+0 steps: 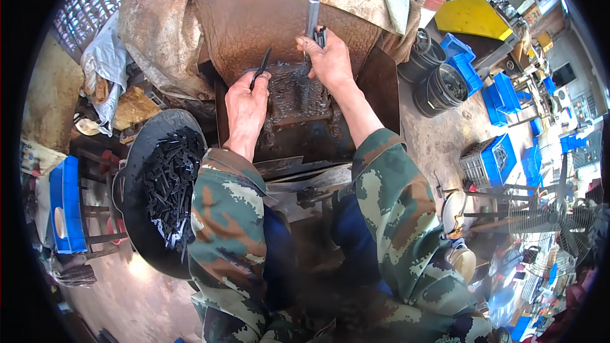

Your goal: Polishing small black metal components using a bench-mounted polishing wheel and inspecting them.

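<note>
At upper centre, a dark strip (pixel 262 67) is pinched in the left hand (pixel 246 112) and dark pieces (pixel 321 35) are clasped in the right hand (pixel 330 63) beside a metal rod (pixel 312 18) (whether gripped cannot be told); dropping may be caused by a loosened pinch.

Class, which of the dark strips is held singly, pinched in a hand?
The dark strip in the left hand, its free end pointing away from the person; those in the heap lie jumbled together in the round pan.

Strips (pixel 170 181) lie in the pan (pixel 136 213) beyond the left hand's (pixel 246 109) left.
</note>
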The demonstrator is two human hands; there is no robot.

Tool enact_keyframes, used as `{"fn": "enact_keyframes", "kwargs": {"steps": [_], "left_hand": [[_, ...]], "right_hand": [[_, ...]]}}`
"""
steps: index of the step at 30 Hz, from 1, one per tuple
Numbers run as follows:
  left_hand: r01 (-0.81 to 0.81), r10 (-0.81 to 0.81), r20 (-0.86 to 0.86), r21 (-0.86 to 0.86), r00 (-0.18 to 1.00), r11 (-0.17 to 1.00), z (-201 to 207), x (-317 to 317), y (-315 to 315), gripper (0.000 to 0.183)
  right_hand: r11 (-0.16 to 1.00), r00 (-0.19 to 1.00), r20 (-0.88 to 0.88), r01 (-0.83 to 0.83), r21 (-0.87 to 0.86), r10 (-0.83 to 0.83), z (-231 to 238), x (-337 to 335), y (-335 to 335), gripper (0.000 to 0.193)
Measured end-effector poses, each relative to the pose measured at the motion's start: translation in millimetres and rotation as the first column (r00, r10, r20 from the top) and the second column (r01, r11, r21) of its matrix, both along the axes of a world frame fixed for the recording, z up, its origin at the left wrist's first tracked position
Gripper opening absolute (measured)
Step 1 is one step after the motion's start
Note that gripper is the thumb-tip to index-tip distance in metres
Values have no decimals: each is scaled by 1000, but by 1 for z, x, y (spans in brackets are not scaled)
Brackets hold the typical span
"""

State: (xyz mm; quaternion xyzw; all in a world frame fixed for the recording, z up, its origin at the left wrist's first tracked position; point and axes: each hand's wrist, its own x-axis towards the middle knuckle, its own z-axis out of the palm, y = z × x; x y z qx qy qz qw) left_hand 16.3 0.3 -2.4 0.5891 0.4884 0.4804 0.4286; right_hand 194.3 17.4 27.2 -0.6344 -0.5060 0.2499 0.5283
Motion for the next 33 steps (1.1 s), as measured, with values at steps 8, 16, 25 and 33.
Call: {"fn": "enact_keyframes", "kwargs": {"steps": [8,16,25,33], "left_hand": [[-16,16,2,36,1000,999,-1,-1,2,25],[-61,62,-59,21,996,998,8,-1,3,29],[-54,51,30,81,998,995,-13,-5,13,27],[-98,120,-83,234,989,967,-3,25,4,28]], "right_hand": [[1000,1000,-14,2,17,-2,-1,1,0,28],[999,1000,-12,-12,46,13,-5,5,5,31],[993,997,-52,-47,105,53,-12,1,9,31],[1000,999,34,14,25,-15,-5,30,4,35]]}}
